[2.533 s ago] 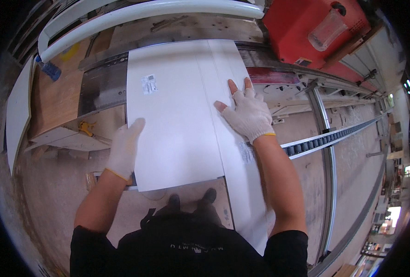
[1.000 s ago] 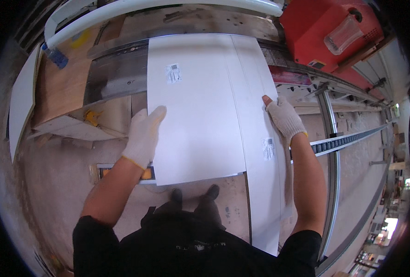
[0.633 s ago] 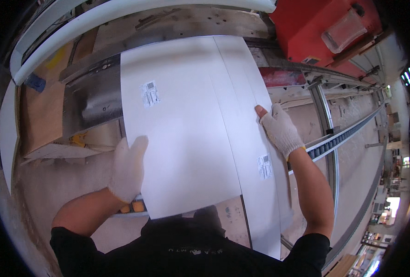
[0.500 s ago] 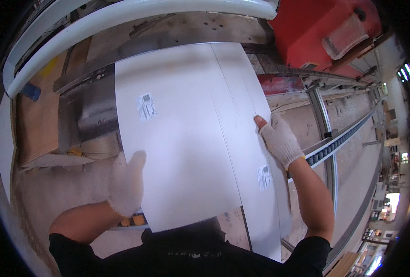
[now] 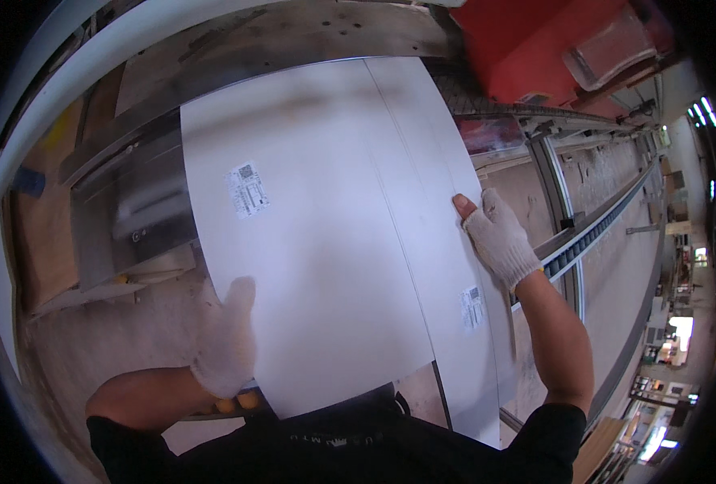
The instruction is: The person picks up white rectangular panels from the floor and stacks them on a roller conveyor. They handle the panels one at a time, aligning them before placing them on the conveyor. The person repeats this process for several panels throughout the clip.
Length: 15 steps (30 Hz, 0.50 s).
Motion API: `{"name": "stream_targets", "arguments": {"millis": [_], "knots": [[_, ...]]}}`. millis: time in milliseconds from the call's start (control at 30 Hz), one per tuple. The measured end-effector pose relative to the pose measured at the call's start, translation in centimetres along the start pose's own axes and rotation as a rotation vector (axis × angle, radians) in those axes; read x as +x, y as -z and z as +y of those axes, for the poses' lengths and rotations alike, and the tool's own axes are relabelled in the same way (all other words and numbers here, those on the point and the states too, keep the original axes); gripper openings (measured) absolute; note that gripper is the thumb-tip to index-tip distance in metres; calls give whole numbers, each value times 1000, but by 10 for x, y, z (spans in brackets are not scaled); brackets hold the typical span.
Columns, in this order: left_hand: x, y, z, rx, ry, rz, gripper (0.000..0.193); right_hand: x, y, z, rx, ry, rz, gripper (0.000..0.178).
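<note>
Two flat white panels lie side by side in front of me, a wide panel (image 5: pixel 309 242) on the left and a narrow panel (image 5: pixel 434 210) on the right. A thin seam parts them. Each bears a printed label. My left hand (image 5: pixel 227 339), in a white knit glove, holds the wide panel's left edge, its thumb on top and the other fingers partly hidden. My right hand (image 5: pixel 499 238), gloved with a bare thumb tip, grips the narrow panel's right edge, thumb on the upper face and fingertips out of sight beneath. The far ends lie along a metal fence (image 5: pixel 124 137).
A red machine housing (image 5: pixel 559 48) stands at the far right, and a white curved tube (image 5: pixel 156 44) arches across the far left. On the right runs a metal rail (image 5: pixel 592 246) with a dark roller strip. A dusty wooden board (image 5: pixel 51 234) lies at left.
The view has shifted slightly, so the fence and tube sit higher and farther left. Both hands keep their hold at nearly the same places on the panel edges.
</note>
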State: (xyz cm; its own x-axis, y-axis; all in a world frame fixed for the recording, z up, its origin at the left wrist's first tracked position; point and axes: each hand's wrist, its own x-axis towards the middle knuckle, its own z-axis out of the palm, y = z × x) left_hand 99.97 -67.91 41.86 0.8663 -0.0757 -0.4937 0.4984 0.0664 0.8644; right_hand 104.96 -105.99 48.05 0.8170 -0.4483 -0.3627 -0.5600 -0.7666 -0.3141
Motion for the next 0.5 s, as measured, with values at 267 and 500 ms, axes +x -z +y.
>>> {"name": "stream_targets", "arguments": {"millis": [267,500], "knots": [[-7,-11,15,-117,35,25,33,-5,13,-7,50,36,-48,73],[-4,-8,7,-66,-23,19,36,-3,11,0,72,17,-162,75]]}}
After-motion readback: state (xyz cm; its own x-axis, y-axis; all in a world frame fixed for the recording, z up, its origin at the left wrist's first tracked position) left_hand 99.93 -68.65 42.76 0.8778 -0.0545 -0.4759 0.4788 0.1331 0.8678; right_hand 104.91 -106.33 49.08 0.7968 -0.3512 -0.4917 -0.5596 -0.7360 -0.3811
